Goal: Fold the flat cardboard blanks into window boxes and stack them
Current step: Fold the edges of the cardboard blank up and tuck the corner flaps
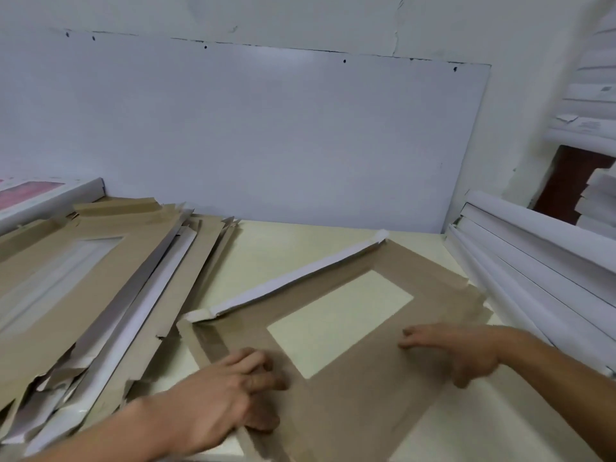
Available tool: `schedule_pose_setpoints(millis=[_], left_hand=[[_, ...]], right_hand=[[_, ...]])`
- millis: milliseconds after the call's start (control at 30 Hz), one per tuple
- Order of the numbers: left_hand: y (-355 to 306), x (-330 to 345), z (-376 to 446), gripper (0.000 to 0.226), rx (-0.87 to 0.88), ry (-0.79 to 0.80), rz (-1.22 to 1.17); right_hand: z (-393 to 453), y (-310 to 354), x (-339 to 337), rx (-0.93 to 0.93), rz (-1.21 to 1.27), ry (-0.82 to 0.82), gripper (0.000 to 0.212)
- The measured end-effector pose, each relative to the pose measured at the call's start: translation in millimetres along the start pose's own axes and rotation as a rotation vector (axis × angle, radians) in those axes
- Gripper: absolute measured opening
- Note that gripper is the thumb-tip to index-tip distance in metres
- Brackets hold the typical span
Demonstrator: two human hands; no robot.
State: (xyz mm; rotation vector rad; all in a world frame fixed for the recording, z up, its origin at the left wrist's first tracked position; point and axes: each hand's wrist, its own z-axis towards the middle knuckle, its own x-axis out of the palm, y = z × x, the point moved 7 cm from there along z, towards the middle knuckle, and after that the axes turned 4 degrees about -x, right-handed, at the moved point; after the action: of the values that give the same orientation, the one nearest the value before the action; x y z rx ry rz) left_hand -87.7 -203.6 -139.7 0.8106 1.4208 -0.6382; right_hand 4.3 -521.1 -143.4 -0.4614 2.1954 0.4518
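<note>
A brown cardboard blank (350, 405) with a rectangular window cutout lies flat on the cream table (266, 248). Its far-left flap (286, 281) is folded up and shows its white side. My left hand (226, 395) is at the blank's near-left edge, fingers curled on top and thumb along the edge, gripping it. My right hand (466, 348) rests on the blank's right side, just right of the window, with fingers stretched flat and thumb pointing down. Motion blur softens both hands.
A messy pile of flat blanks (83, 295) fills the left of the table. Folded white boxes (533, 261) are stacked along the right, with more higher up. A white box with a pink print (50, 195) sits at the far left. A white board (266, 135) backs the table.
</note>
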Motion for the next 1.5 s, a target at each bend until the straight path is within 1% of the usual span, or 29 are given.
schedule_pose_setpoints(millis=[33,67,100,133,200,233,300,333,367,400,467,533,567,600,667,700,767,833,900,1000,1033,1067,1133,1200,1267,1300,1367,1433,1500], left_hand=[[10,0,-1,0.035,-0.018,0.036,0.039],[17,-1,1,0.038,-0.019,0.065,0.069],[24,1,1,0.045,-0.033,0.101,0.063],[32,1,1,0.051,-0.072,0.148,0.05],[49,-1,-1,0.049,-0.14,0.21,0.141],[59,-2,-4,0.045,-0.181,0.239,0.199],[78,-3,-13,0.046,-0.32,0.29,0.274],[86,-5,-22,0.053,-0.404,0.295,0.289],[91,-10,-30,0.062,-0.472,0.266,0.28],[93,-18,-36,0.065,-0.521,0.214,0.263],[82,-37,-43,0.065,-0.569,0.046,0.179],[54,-52,-36,0.072,-0.554,-0.175,0.03],[32,-51,-31,0.069,-0.51,-0.25,-0.029],[9,-42,-23,0.064,-0.441,-0.277,-0.044],[-32,-9,-1,0.055,-0.324,-0.168,-0.026],[-47,5,10,0.055,-0.302,-0.093,-0.008],[-62,29,27,0.063,-0.318,0.014,0.018],[-62,38,36,0.068,-0.359,0.058,0.014],[-56,46,35,0.074,-0.389,0.119,-0.002],[-39,51,18,0.082,-0.434,0.21,-0.04],[-31,51,10,0.085,-0.438,0.213,-0.079],[-23,52,5,0.087,-0.416,0.136,-0.106],[-11,55,-15,0.085,-0.414,0.106,-0.19],[4,55,-31,0.081,-0.448,0.132,-0.185],[15,56,-44,0.075,-0.485,0.147,-0.207],[19,55,-47,0.074,-0.488,0.13,-0.218],[25,50,-48,0.075,-0.476,0.071,-0.228],[26,36,-42,0.071,-0.454,-0.053,-0.208],[22,24,-36,0.055,-0.385,-0.177,-0.153]], right_hand=[[-6,-10,8,0.039,-0.019,-0.015,0.095],[-11,-14,12,0.048,-0.033,-0.058,0.09],[-15,-15,13,0.031,-0.052,-0.121,0.079],[-16,-14,10,-0.005,-0.072,-0.205,0.062],[-18,-7,2,-0.055,-0.077,-0.355,0.029],[-17,-3,2,-0.065,-0.085,-0.391,0.023],[-13,5,9,-0.021,-0.137,-0.401,0.027],[-10,9,12,0.002,-0.14,-0.424,0.025],[-8,14,16,0.012,-0.111,-0.455,0.022],[-7,22,19,0.008,-0.065,-0.487,0.021],[-4,41,26,-0.004,0.019,-0.526,0.027],[0,58,36,0.006,0.083,-0.555,0.033],[2,67,40,0.01,0.104,-0.573,0.032],[4,75,42,0.008,0.134,-0.6,0.028],[8,89,44,-0.003,0.179,-0.664,0.017],[10,95,44,-0.015,0.164,-0.692,0.023],[18,104,51,-0.04,0.059,-0.703,0.044],[29,108,62,-0.037,-0.039,-0.606,0.057],[34,100,74,-0.021,-0.083,-0.512,0.063],[27,68,83,0.066,-0.043,-0.465,0.062],[22,53,85,0.103,-0.02,-0.465,0.062],[16,37,88,0.146,-0.008,-0.465,0.062],[2,6,95,0.259,-0.021,-0.434,0.065],[-13,-20,102,0.377,-0.029,-0.399,0.067],[-23,-31,104,0.424,-0.004,-0.418,0.066],[-27,-28,101,0.41,0.005,-0.461,0.066],[-32,-11,96,0.32,0.0,-0.573,0.062],[-31,17,96,0.196,-0.053,-0.584,0.062],[-28,46,97,0.083,-0.077,-0.577,0.063]])
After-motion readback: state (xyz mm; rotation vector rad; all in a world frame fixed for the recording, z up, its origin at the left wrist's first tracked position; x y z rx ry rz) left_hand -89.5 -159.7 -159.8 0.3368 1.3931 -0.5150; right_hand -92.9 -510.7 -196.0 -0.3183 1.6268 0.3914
